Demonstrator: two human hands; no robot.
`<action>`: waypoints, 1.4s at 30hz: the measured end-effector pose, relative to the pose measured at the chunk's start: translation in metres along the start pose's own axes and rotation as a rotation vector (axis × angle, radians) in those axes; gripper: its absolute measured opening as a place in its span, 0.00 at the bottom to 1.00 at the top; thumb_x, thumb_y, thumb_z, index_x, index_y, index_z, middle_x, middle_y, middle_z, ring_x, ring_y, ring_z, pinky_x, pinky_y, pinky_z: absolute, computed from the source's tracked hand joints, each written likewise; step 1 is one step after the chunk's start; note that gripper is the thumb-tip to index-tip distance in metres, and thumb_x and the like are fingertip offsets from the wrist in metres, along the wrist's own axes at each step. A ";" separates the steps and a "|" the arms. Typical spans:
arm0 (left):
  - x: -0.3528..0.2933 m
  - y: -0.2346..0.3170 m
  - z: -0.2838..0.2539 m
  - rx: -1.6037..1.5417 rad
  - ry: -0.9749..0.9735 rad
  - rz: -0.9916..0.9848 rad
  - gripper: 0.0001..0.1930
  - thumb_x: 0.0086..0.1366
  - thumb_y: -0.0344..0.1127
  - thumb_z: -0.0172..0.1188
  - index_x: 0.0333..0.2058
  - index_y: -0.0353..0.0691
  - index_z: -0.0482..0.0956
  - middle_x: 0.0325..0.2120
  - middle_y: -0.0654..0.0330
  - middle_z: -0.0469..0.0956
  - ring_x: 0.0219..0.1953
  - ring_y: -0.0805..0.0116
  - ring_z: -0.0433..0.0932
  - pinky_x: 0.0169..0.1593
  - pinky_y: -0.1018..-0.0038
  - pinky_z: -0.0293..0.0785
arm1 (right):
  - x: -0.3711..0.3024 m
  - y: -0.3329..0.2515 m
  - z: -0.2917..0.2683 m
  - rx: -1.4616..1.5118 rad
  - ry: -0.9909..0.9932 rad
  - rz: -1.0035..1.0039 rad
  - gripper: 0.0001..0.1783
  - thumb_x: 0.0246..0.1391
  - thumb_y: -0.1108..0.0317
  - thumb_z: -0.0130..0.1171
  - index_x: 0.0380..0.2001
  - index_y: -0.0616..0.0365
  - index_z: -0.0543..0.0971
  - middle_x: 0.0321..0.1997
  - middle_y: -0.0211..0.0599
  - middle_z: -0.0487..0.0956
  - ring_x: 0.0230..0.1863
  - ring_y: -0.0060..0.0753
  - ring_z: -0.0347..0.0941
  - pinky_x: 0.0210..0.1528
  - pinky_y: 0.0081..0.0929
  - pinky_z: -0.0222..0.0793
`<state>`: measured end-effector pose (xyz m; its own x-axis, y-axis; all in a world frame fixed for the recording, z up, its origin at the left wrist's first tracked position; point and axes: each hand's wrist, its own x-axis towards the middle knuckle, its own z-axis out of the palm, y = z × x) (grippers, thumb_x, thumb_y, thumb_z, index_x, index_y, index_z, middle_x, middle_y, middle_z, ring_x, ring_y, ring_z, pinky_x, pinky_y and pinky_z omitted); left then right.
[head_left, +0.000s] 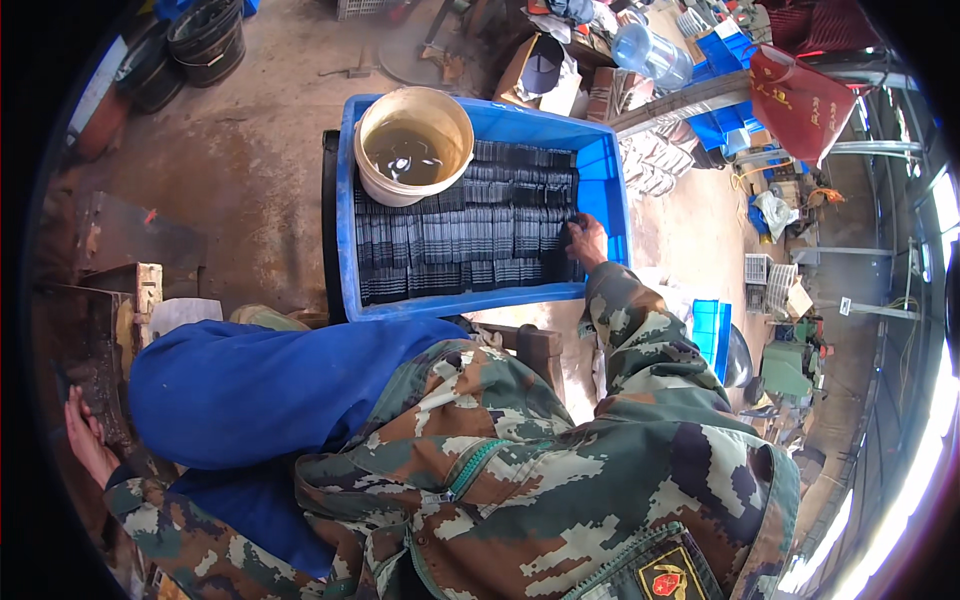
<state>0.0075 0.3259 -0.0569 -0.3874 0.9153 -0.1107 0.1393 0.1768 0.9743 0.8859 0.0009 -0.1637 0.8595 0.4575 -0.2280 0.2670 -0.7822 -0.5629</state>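
Observation:
A blue plastic crate (618, 190) stands in front of me, packed with rows of thin black flat pieces (450, 238). My right hand (588, 242) reaches into its right end, with curled fingers on the black pieces there; the fingertips are partly hidden among them. A cream bucket (375, 178) of murky liquid rests in the crate's far left corner, on top of the pieces. Far off to the left, my left hand (90, 440) is beside a dark brown surface (95, 370). Its fingers are stretched out, and nothing shows in them.
Dark buckets (207, 45) stand at the far left, and a hammer (350, 71) lies on the floor beyond the crate. A cardboard box (525, 75) holds a dark cap. At right are a red bag (795, 105) on a rail, a blue bin (711, 335) and green machinery (787, 370).

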 end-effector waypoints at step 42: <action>-0.087 0.080 0.044 -0.385 0.285 0.184 0.08 0.66 0.39 0.62 0.37 0.42 0.82 0.18 0.73 0.70 0.16 0.88 0.60 0.18 0.86 0.51 | -0.088 -0.306 0.062 0.404 -0.247 -0.885 0.22 0.68 0.59 0.52 0.57 0.63 0.73 0.46 0.35 0.79 0.24 0.16 0.67 0.28 0.16 0.65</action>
<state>0.0924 0.2759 0.0227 -0.6283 0.7743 0.0749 -0.0966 -0.1732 0.9801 0.7015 0.2264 -0.0210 0.2968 0.9158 0.2704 0.5588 0.0631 -0.8269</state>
